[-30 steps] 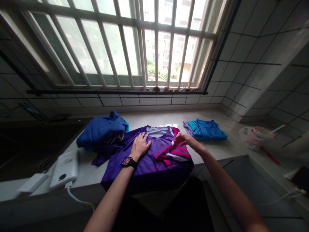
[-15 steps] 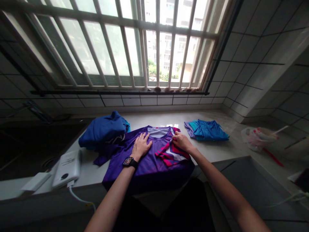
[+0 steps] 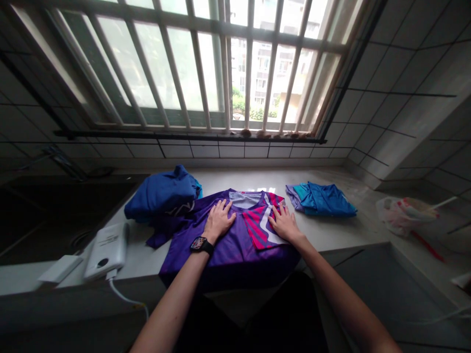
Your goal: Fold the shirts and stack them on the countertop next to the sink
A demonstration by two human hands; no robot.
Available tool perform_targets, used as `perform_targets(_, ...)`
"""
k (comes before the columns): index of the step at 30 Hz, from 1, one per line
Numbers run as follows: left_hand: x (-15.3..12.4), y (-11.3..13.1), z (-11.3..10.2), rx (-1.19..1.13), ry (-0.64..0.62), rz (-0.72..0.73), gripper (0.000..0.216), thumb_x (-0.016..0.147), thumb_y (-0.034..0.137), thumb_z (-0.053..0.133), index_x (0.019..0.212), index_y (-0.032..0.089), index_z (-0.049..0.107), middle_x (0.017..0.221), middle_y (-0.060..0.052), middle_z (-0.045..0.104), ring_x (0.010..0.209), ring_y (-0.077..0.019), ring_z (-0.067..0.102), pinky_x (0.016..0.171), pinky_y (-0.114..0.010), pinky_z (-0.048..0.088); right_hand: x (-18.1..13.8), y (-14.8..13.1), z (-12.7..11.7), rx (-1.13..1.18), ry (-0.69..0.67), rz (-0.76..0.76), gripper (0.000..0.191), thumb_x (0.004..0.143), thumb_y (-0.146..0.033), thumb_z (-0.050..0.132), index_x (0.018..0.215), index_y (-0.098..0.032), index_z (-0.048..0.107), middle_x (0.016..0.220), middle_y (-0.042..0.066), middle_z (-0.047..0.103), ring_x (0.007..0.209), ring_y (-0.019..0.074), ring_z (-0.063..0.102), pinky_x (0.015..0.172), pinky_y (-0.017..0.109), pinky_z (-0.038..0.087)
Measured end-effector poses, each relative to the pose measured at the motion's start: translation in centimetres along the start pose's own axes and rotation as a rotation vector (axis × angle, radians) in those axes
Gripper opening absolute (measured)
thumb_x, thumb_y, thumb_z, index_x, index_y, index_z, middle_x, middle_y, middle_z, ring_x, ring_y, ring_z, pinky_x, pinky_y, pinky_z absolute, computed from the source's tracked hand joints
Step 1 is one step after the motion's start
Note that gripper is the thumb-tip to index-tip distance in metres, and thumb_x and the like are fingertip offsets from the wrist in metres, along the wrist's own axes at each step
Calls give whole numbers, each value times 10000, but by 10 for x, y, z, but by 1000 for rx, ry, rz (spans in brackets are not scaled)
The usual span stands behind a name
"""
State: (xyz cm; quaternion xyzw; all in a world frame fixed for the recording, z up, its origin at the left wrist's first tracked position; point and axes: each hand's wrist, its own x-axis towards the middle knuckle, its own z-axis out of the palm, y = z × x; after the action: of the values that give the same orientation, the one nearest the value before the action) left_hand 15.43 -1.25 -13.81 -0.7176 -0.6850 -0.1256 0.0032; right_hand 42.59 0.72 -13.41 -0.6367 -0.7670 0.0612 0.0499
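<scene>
A purple T-shirt [image 3: 228, 250] lies spread on the counter, its collar toward the window and its hem hanging over the front edge. The pink, white and purple sleeve [image 3: 259, 230] on the right is folded inward over the shirt's body. My left hand [image 3: 220, 220], with a watch on the wrist, rests flat on the chest just below the collar, fingers spread. On the folded sleeve's outer side lies my right hand [image 3: 285, 224], palm down with fingers apart. The left sleeve stretches toward a heap of blue clothing [image 3: 160, 193].
Folded blue and lilac clothes [image 3: 324, 198] lie to the right on the white counter [image 3: 221, 174]. At the left are a white power bank [image 3: 106, 252] with a cable, a small white box [image 3: 61, 269] and a dark sink [image 3: 47, 211]. A plastic bag [image 3: 401, 213] sits far right.
My right hand has opened from its pinch on the sleeve and now lies flat on it. The sleeve is smoother and flatter. My left hand stays on the chest; the view has shifted slightly.
</scene>
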Motion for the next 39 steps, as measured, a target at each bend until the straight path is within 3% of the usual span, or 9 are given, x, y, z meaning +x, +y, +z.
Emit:
perform_targets(9, -3, 12, -4, 136, -61, -9, 615, 998, 394, 411, 1551, 126, 424, 1647, -181, 333, 1530, -332, 302, 1223, -483, 277, 26, 7, -8, -121, 1, -70, 592, 1058, -412, 287, 1607, -194, 323, 1690, 153, 219, 1556, 330, 207, 1193, 616, 238)
perform_targets(14, -25, 21, -31, 188, 64, 118, 506, 959, 131, 349, 1408, 135, 580, 1460, -165, 585, 1368, -277, 516, 1165, -419, 355, 18, 6, -10, -111, 21, -112, 578, 1053, -375, 292, 1590, -173, 359, 1680, 137, 260, 1560, 302, 207, 1213, 591, 215)
perform_targets(16, -37, 10, -49, 180, 109, -49, 463, 950, 131, 340, 1311, 134, 630, 1300, -178, 671, 1207, -282, 617, 1053, -412, 448, 17, 8, -8, -79, 42, -117, 572, 1048, -366, 309, 1581, -171, 379, 1671, 134, 288, 1555, 289, 227, 1220, 581, 207)
perform_targets(18, -49, -14, -66, 162, 167, -386, 423, 959, 240, 372, 1258, 81, 625, 1222, -226, 675, 1133, -328, 640, 966, -439, 493, 18, 10, -5, -42, 65, -115, 566, 1043, -372, 328, 1572, -181, 396, 1662, 131, 313, 1548, 281, 248, 1224, 578, 200)
perform_targets(21, -65, -64, -84, 71, 195, -922, 662, 922, 516, 458, 1271, -36, 564, 1276, -339, 612, 1198, -424, 605, 970, -506, 491, 22, 13, 2, 2, 90, -120, 552, 1037, -374, 350, 1550, -191, 435, 1653, 131, 335, 1540, 284, 270, 1220, 583, 204)
perform_targets(23, -74, -98, -89, -4, 154, -1043, 811, 833, 629, 559, 1272, -53, 559, 1307, -377, 588, 1239, -467, 578, 971, -520, 489, 24, 15, 6, 25, 109, -127, 540, 1031, -364, 363, 1534, -191, 460, 1642, 132, 359, 1535, 285, 282, 1217, 588, 207)
perform_targets(29, -81, -143, -85, -329, 175, -626, 220, 738, 408, 602, 793, 200, 650, 892, -96, 744, 938, -295, 697, 832, -351, 516, 27, 17, 12, 86, 155, -133, 510, 1016, -345, 402, 1496, -205, 509, 1616, 125, 411, 1518, 286, 316, 1214, 593, 224)
perform_targets(35, -78, -135, -95, -256, 458, -827, 174, 707, 338, 526, 568, 236, 501, 677, -59, 590, 877, -274, 601, 753, -338, 465, 24, 17, 7, 132, 135, -136, 510, 1020, -333, 402, 1497, -189, 505, 1622, 132, 398, 1519, 286, 319, 1219, 613, 208)
perform_targets(39, -87, -129, -106, -426, 253, -583, 234, 707, 383, 514, 536, 226, 492, 576, 3, 498, 673, -192, 515, 610, -285, 387, 24, 17, 6, 136, 138, -142, 501, 1014, -332, 412, 1479, -183, 530, 1611, 142, 415, 1509, 292, 340, 1220, 604, 219)
